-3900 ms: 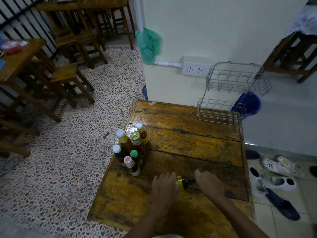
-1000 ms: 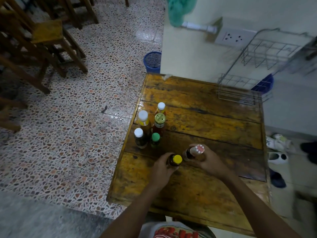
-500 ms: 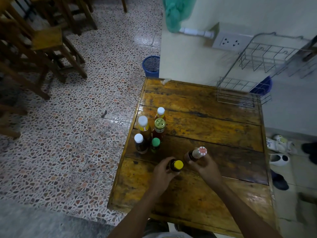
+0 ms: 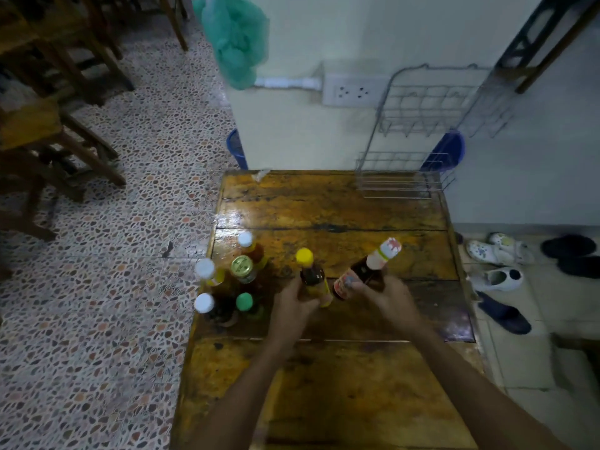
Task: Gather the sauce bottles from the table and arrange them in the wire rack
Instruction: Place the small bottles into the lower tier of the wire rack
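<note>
Head view, looking down on a worn wooden counter pushed against a pale wall. The left hand has its fingers wrapped around the lower body of a dark bottle with a yellow cap, held roughly upright over the counter's middle. The right hand has its fingers closed on a dark bottle with a red-and-white patterned cap, tilted so its cap leans up and to the right. The two held bottles sit just beside each other; whether their bases touch the counter cannot be told.

Five more bottles stand in a cluster near the counter's left edge, just left of the left hand: one with a white cap farthest back, one with a gold metal lid in front of it, a second white-capped one at the left, a third white-capped dark one nearest the viewer, and a green-capped one beside it.

The wire rack stands at the counter's far right corner against the wall, two tiers, with no bottle in either tier. It is well apart from both hands and from the cluster.

A white power socket is fixed to the wall left of the rack, and a green plastic bag hangs farther left. Sandals and clogs lie on the tiled floor to the right. Wooden stools stand on the speckled floor at left.
</note>
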